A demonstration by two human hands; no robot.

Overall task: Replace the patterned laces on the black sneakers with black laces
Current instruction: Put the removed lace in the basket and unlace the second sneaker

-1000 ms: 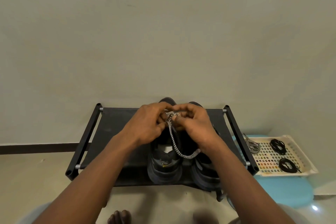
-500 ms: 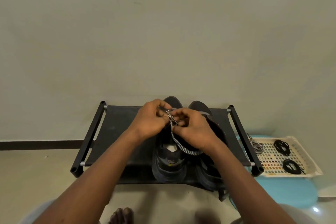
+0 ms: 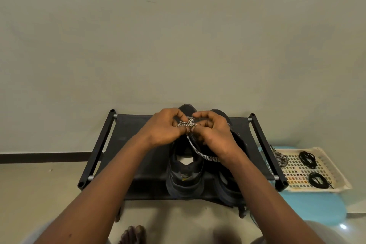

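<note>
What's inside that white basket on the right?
Two bundles of black laces lie in the basket, and a patterned lace sits at its left end. The rack's bar hides that corner.

Patterned lace [image 3: 200, 152] is reading as braided woven cord, sneakers [image 3: 185, 182] are looking matt black with rubbery soles, rack shelf [image 3: 122, 134] is showing matt black cloth on black tubes [image 3: 99, 148] with bare metal joints [image 3: 90, 177], right tray [image 3: 293, 176] is reading as cream perforated plastic, stool [image 3: 316, 210] under it glossy blue plastic, wall [image 3: 178, 45] matt.
</note>
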